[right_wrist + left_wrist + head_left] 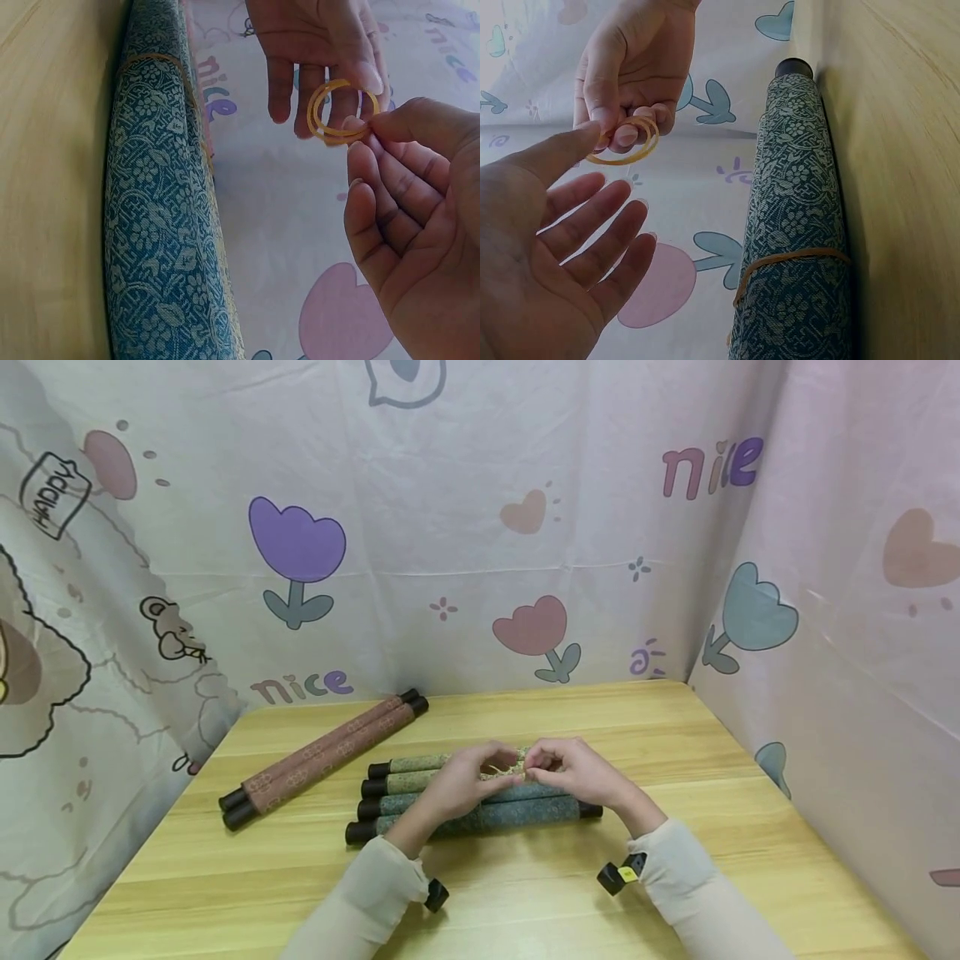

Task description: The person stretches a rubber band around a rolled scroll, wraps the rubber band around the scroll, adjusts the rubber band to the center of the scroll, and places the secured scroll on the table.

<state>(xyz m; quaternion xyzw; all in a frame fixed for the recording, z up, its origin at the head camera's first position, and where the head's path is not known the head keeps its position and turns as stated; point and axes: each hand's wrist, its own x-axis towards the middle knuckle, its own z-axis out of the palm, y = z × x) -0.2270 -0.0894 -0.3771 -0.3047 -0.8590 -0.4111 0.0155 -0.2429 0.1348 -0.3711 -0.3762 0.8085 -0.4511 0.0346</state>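
Between thumb and fingertips, my right hand [581,770] pinches a looped yellow rubber band [312,112]. My left hand [461,783] is beside it, fingers spread and mostly straight, its thumb tip close to the band; whether it touches cannot be told. Below both hands lie two blue patterned scrolls [525,812] with black end knobs, side by side. Another rubber band [791,256] wraps round the blue fabric. Just behind them are two yellow-green scrolls [414,785], partly hidden by the hands.
Two reddish-brown scrolls [322,758] lie together, slanted, at the table's left. The wooden table [675,739] meets a printed curtain [450,510] at the back and sides. Black wrist-camera parts [611,878] hang below the sleeves.
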